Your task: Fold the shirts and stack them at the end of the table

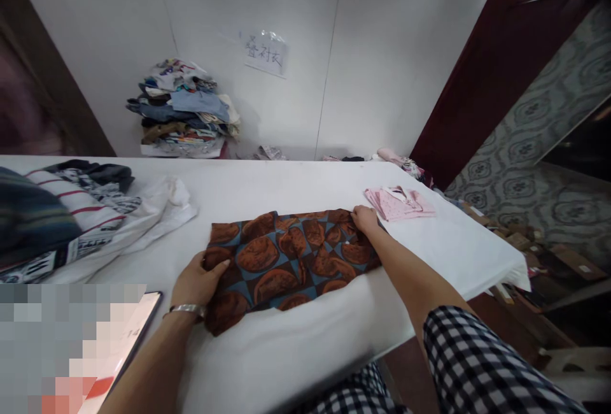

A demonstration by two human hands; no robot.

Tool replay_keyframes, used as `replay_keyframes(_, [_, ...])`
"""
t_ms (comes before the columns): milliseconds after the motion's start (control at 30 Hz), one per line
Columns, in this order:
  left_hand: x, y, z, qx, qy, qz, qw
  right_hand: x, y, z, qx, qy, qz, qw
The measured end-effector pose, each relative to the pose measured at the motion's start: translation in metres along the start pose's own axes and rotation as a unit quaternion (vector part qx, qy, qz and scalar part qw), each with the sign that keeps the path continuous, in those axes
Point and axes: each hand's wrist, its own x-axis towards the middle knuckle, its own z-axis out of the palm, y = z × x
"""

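Hands (198,283) (365,218) on soft patterned folded cloth (286,258)

Shirt (286,260) is teal-blue and dark brown checks with big rust-orange blobs. Worktop (296,185) plain white, little folded garment (398,202) pale pink, sleeve (477,363) black-and-white gingham, far pile (184,111) mostly blues.
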Motion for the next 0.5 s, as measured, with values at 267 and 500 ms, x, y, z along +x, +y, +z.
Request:
replay_keyframes(267, [-0.01, 0.005, -0.002, 0.026, -0.026, 0.018, 0.999, -0.032, -0.075, -0.02, 0.132, 0.056, -0.173, 0.975])
replay_keyframes(500, [-0.013, 0.003, 0.0, -0.03, -0.01, 0.026, 0.999, -0.107, -0.192, -0.017, 0.233, -0.01, -0.35, 0.907])
